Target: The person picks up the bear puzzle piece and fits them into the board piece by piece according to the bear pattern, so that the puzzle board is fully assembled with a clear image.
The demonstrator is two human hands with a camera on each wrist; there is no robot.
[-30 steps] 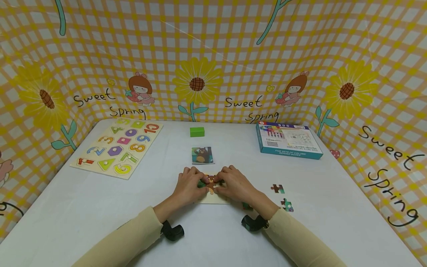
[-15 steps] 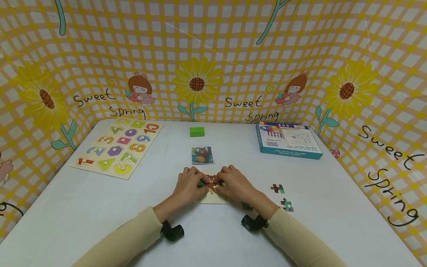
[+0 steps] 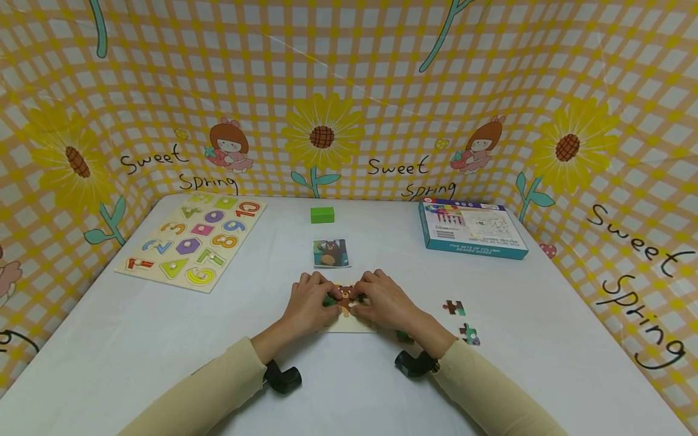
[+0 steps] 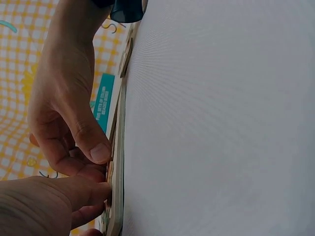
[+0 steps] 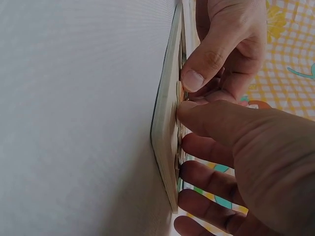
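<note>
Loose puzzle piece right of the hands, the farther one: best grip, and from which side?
The puzzle piece lies flat on the table, clear of the other loose piece. Probably come from above with the right hand, nearest it, and pinch two opposite edges: flat and thin, its edges are the only hold. Tabs may need avoiding.

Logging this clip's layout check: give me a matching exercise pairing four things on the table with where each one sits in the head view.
Things:
1. green rectangular block
2. teal-edged cardboard box
3. wooden number and shape board
4. two loose jigsaw pieces

Places:
A. far left of the table
B. right of the hands, near side
C. far middle, beyond the bear picture card
D. far right of the table

Pairs: 1-C, 2-D, 3-A, 4-B
</note>
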